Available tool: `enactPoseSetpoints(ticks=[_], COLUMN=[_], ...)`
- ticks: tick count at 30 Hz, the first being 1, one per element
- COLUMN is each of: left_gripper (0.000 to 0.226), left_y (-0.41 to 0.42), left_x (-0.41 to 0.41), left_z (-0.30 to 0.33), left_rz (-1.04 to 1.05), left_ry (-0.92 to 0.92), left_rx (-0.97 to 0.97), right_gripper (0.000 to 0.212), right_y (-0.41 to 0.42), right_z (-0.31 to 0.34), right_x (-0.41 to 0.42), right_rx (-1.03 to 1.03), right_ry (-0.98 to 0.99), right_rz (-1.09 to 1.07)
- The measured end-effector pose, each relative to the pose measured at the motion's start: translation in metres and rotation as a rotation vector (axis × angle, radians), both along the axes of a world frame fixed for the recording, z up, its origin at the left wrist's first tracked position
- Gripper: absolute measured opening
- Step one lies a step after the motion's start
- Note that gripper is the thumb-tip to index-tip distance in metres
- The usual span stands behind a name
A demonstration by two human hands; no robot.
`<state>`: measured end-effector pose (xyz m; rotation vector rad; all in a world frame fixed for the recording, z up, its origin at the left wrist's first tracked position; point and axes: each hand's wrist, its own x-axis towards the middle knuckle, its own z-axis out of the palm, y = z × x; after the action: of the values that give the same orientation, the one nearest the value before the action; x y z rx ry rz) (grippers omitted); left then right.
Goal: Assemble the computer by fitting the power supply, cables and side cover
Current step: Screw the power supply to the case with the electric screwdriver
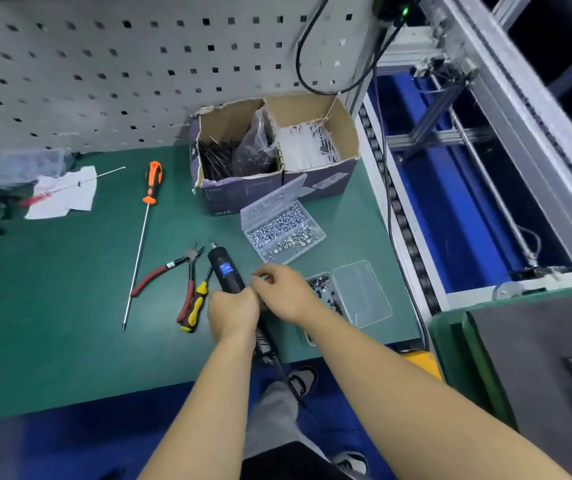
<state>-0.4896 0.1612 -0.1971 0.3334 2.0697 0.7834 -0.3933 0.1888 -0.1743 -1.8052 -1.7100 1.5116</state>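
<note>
A black electric screwdriver (223,270) with a small blue display lies on the green bench mat, tip pointing away from me. My left hand (232,311) is closed around its rear grip, where the cord leaves toward the bench edge. My right hand (282,292) hovers just right of the tool, fingers pinched on something small and pale that I cannot make out. A small open box of dark screws (319,284) sits right under that hand. The dark computer case (541,368) stands at the lower right, mostly out of frame.
An open clear screw organiser (286,233), a cardboard box of black and white cable ties (270,150), red-handled cutters (170,275), a yellow-handled screwdriver (196,306) and a long orange-handled screwdriver (146,223) lie on the mat (69,306). A roller conveyor (398,209) runs along the right; pegboard behind.
</note>
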Motion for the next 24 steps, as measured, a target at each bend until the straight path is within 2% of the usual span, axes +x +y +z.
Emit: enactPoseSetpoints(ticks=[3, 5, 8, 10, 13, 17, 21, 24], left_gripper=[0.025, 0.028, 0.035, 0.029, 0.021, 0.016, 0.025, 0.022], left_y=[-0.005, -0.001, 0.012, 0.017, 0.013, -0.006, -0.041, -0.076], left_x=[0.009, 0.020, 0.048, 0.078, 0.136, 0.219, 0.303, 0.358], left_z=[0.031, 0.065, 0.133, 0.180, 0.231, 0.264, 0.279, 0.291], left_rz=[0.044, -0.022, -0.272, -0.471, -0.719, -1.008, -1.270, -1.451], left_ry=[0.029, 0.062, 0.025, -0.126, -0.401, -0.654, -0.772, -0.811], left_rx=[0.172, 0.294, 0.445, 0.502, 0.543, 0.460, 0.364, 0.323], right_gripper=[0.027, 0.029, 0.033, 0.030, 0.029, 0.033, 0.032, 0.018], right_y=[-0.004, -0.006, -0.007, -0.011, -0.028, -0.082, -0.154, -0.215], right_z=[0.018, 0.045, 0.093, 0.126, 0.172, 0.215, 0.240, 0.251], right_x=[0.006, 0.019, 0.056, 0.089, 0.150, 0.234, 0.310, 0.351], right_rx=[-0.102, -0.112, 0.052, 0.229, 0.476, 0.708, 0.790, 0.905], right_ry=[0.264, 0.448, 0.651, 0.699, 0.661, 0.442, 0.179, 0.039], right_rz=[-0.064, -0.150, -0.270, -0.347, -0.515, -0.737, -0.945, -1.037])
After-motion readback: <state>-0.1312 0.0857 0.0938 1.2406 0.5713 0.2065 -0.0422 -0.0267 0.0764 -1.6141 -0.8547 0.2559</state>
